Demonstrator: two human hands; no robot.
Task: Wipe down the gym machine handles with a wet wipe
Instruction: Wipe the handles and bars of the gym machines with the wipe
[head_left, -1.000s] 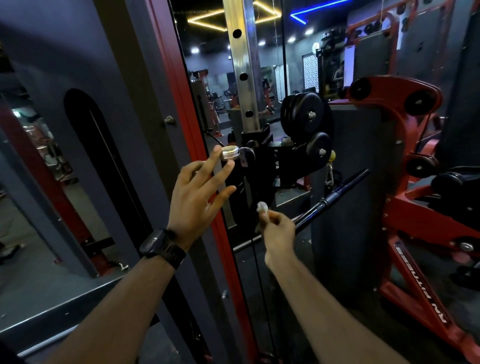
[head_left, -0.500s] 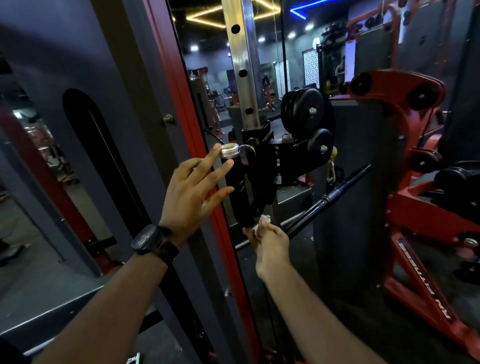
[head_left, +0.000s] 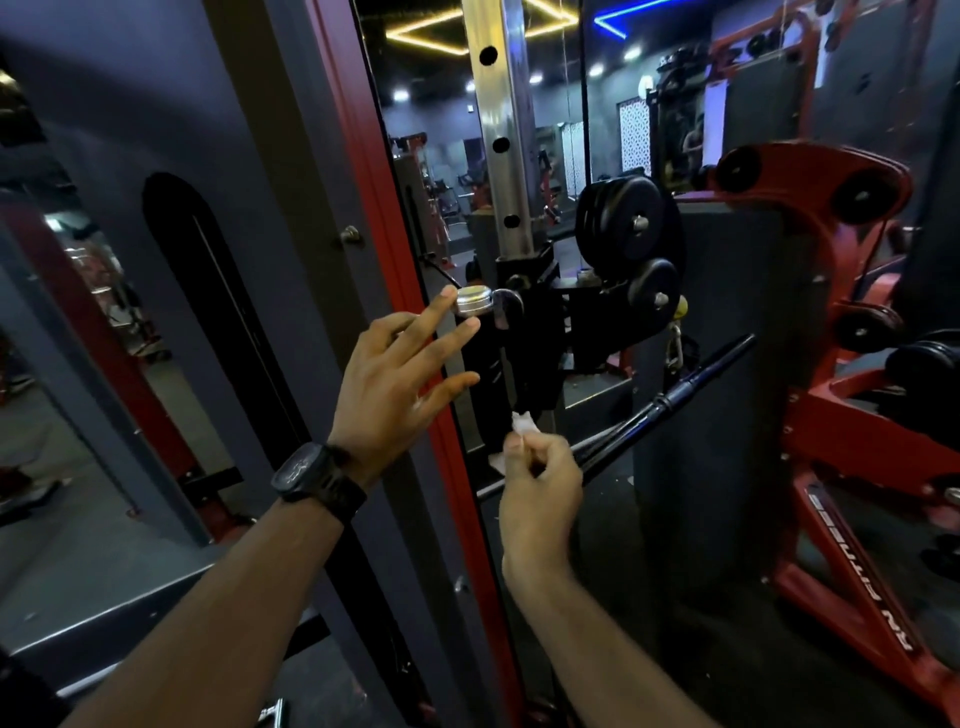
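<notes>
Machine frame (head_left: 363, 171): a red and grey upright fills the left half of the head view, with a perforated steel post (head_left: 501, 140) just behind it. It carries the sliding carriage that the person is working on.

Red neighbouring machine (head_left: 852, 405): stands well to the right, apart from both hands and seemingly not part of this step.

Black bar (head_left: 670, 400): a long cable attachment slanting up to the right, its lower end passing just behind the right hand. It looks like another handle due for wiping.

Carriage handle (head_left: 493, 379): the dark vertical grip below the silver knob (head_left: 474, 300), between the two hands.

Left hand (head_left: 400, 379): spread wide and holding nothing, one fingertip at the knob's edge, probably to steady the carriage while the other hand rubs.

Right hand (head_left: 540, 483): closed around the wet wipe (head_left: 522, 423), fingers curled tight so the cloth does not slip.

Wet wipe: a small white wad sticking out above the fist, at the foot of the carriage handle; actual contact cannot be told.
</notes>
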